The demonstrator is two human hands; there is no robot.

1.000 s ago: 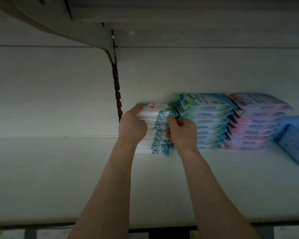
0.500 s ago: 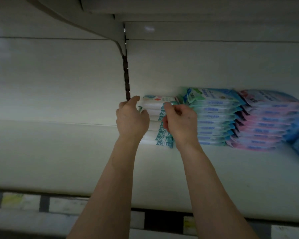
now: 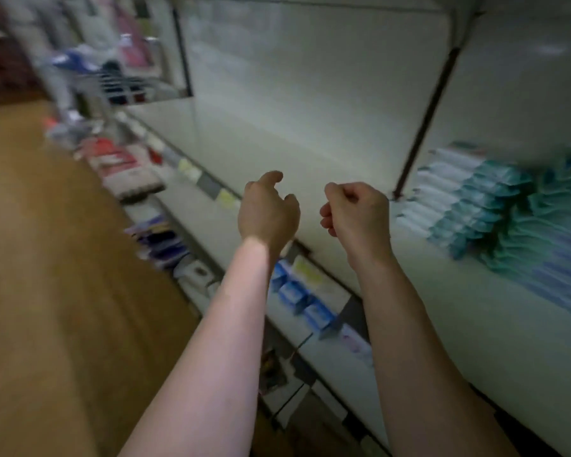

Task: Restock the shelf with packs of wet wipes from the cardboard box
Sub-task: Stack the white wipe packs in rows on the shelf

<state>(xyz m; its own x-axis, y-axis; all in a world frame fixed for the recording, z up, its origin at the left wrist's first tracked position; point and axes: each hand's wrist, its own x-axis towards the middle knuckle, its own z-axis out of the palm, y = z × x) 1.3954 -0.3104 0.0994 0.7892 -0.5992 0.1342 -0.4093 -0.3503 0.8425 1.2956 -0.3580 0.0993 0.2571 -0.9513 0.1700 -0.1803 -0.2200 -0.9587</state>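
Both hands have come off the stack of wet wipes (image 3: 459, 199) that they were gripping a moment ago, and the view has swung to the left, so that the stack now lies at the right of the picture instead of straight ahead. The left hand (image 3: 267, 212) hangs in the air in front of the shelf (image 3: 310, 153), its thumb and forefinger loosely stretched, the other fingers slack, with nothing in it. The right hand (image 3: 356, 216) is just beside it, apart from it, with its fingers curled into the palm, and it also holds nothing. Neither hand touches the packs.

The white and teal packs lie flat, one on another, on the white shelf, to the right of the dark slotted upright (image 3: 426, 120) on the back wall. Touching their right side is a second stack (image 3: 554, 232) of blue-green packs, badly blurred. Left of the upright the shelf board shows bare white. Along its front edge run price labels (image 3: 305, 268), and below them blue packs (image 3: 294, 291) sit on a lower shelf. A brown floor (image 3: 47, 258) fills the left side; further goods along the aisle are too blurred to tell.
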